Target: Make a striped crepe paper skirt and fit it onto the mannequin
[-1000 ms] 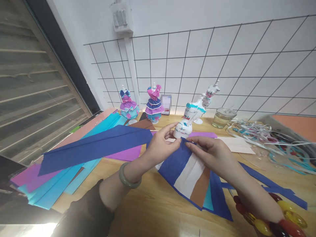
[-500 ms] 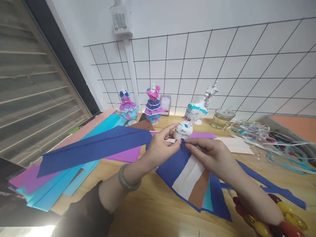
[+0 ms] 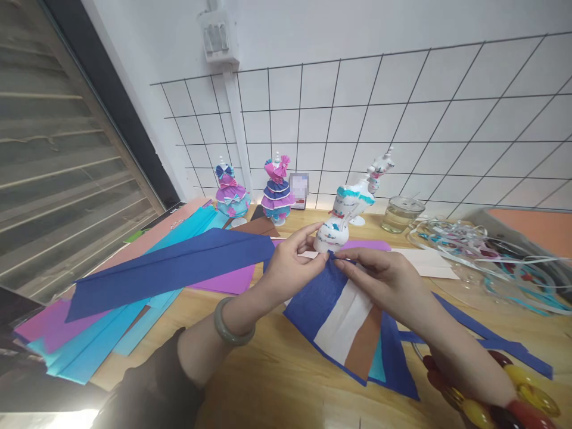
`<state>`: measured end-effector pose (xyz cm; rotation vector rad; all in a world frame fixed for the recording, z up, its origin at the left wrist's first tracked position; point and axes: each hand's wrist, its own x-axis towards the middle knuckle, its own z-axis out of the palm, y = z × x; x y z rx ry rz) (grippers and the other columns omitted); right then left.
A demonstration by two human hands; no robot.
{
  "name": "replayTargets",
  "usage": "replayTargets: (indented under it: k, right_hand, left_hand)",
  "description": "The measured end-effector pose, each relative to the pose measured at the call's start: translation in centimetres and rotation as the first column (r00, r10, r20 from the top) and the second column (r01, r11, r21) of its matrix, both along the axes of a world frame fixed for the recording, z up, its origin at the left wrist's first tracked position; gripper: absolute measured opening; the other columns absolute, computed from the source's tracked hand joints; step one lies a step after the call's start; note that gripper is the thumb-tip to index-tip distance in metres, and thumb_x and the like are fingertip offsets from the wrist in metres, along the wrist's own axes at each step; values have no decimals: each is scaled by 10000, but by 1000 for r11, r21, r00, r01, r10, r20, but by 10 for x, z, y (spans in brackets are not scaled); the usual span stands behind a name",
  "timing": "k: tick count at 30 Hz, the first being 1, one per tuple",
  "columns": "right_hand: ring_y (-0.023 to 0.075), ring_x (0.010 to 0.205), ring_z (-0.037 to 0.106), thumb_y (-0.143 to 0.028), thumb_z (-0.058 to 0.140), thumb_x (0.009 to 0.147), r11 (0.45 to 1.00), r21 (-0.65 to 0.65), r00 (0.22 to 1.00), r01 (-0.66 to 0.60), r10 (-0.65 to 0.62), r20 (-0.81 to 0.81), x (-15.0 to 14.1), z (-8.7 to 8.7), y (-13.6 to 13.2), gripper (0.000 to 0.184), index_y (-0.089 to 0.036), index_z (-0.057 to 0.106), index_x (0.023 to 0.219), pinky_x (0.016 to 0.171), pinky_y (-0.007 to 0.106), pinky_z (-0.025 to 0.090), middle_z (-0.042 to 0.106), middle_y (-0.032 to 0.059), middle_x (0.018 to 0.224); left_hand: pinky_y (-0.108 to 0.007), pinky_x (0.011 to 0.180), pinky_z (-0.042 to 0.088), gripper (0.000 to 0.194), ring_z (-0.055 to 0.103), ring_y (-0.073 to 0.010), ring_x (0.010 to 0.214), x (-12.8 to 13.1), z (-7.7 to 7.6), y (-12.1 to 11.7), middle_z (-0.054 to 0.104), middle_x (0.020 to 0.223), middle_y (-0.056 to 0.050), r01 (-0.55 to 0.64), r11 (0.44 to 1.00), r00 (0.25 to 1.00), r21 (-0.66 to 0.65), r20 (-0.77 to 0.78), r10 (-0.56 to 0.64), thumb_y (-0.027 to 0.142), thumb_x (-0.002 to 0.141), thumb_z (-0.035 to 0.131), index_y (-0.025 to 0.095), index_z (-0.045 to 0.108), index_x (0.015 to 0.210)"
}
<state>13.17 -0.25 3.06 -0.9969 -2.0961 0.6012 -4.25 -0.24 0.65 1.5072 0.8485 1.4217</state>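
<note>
My left hand (image 3: pixel 292 259) is closed round the lower end of a small white dress-form mannequin (image 3: pixel 336 231), which leans up to the right with turquoise trim near its top. Just below it hangs a striped panel of crepe paper (image 3: pixel 343 319) in blue, white, brown and turquoise. The panel's gathered blue top edge meets the mannequin's lower end, where my right hand (image 3: pixel 386 280) pinches it between thumb and forefinger. Whether the edge is fastened there, I cannot tell.
Two mannequins in layered paper dresses (image 3: pixel 233 196) (image 3: pixel 277 193) stand at the back. Blue and turquoise paper sheets (image 3: pixel 174 259) lie at left. A glass of liquid (image 3: pixel 402 215) and tangled ribbons (image 3: pixel 469 238) are at right. Blue strips (image 3: pixel 513 351) and scissors, partly hidden, lie by my right forearm.
The striped panel's lower part has shifted slightly right and down, covering more of the turquoise stripe. The mannequin has tipped very slightly left. Both hands keep their hold.
</note>
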Motion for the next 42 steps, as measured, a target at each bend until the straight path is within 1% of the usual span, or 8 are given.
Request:
replayTargets:
  k: [7, 14, 17, 21, 27, 32, 36, 42]
  right_hand:
    - [165, 630, 597, -367, 568, 822, 990, 9, 989, 142, -142, 26, 0, -1, 0, 208, -194, 669, 878, 548, 273, 444, 702, 25, 746]
    - [148, 566, 566, -383, 559, 824, 993, -44, 994, 107, -106, 25, -1, 2, -3, 250, -194, 695, 915, 506, 261, 420, 697, 14, 712]
    - [167, 615, 598, -363, 548, 832, 997, -29, 997, 69, -68, 24, -1, 2, -5, 249, -193, 695, 939, 535, 271, 448, 694, 24, 716]
    - [203, 719, 634, -328, 521, 851, 1000, -6, 999, 2, -2, 36, -1, 2, -5, 236, -204, 690, 961, 606, 294, 481, 650, 13, 622]
    - [178, 653, 618, -339, 528, 846, 997, 17, 996, 79, -80, 45, -1, 3, -4, 223, -200, 673, 942, 541, 274, 454, 683, 23, 705]
    - [191, 711, 634, -328, 547, 836, 992, 57, 993, 115, -116, 8, -1, 1, -4, 189, -204, 663, 918, 554, 273, 461, 697, 32, 750]
    - [188, 691, 630, -339, 563, 824, 987, 54, 989, 150, -151, 0, -1, 2, -5, 185, -199, 667, 885, 531, 267, 452, 700, 36, 762]
    - [168, 639, 619, -337, 547, 835, 996, 2, 996, 94, -94, 2, -2, 5, -8, 210, -199, 693, 897, 519, 263, 452, 712, 24, 760]
  left_hand:
    - [-272, 832, 490, 528, 607, -166, 968, 0, 4, -2, 640, 1059, -86, -1, 1000, 1000, 23, -27, 2, 156, 756, 618, 182, 475, 1264]
    - [-282, 855, 491, 534, 595, -177, 1019, 1, 4, -2, 633, 1088, -95, -9, 1000, 1000, 0, 6, 9, 146, 758, 619, 183, 466, 1268]
    - [-278, 867, 495, 538, 586, -178, 1051, 2, 4, -4, 614, 1152, -106, -5, 1000, 999, -6, 42, 5, 136, 760, 613, 178, 458, 1273]
    - [-274, 866, 504, 525, 582, -178, 1065, 2, 4, -5, 605, 1176, -105, 10, 1000, 999, 17, 31, -10, 144, 768, 607, 184, 465, 1272]
    - [-289, 864, 507, 531, 593, -182, 1041, 2, 2, -5, 606, 1169, -101, -7, 1000, 1000, 24, 10, 6, 164, 769, 612, 205, 465, 1277]
    - [-287, 854, 510, 535, 590, -189, 1039, 3, 4, -6, 604, 1167, -102, -10, 1000, 1000, 9, 9, 10, 169, 765, 617, 198, 465, 1277]
    - [-288, 863, 503, 542, 587, -189, 1045, 3, 5, -6, 602, 1168, -105, 3, 1000, 1000, 2, 11, -4, 158, 760, 619, 191, 461, 1277]
    - [-301, 861, 504, 539, 592, -192, 1042, 3, 3, -4, 624, 1122, -100, -4, 1000, 1000, 7, 28, 4, 174, 770, 617, 194, 452, 1283]
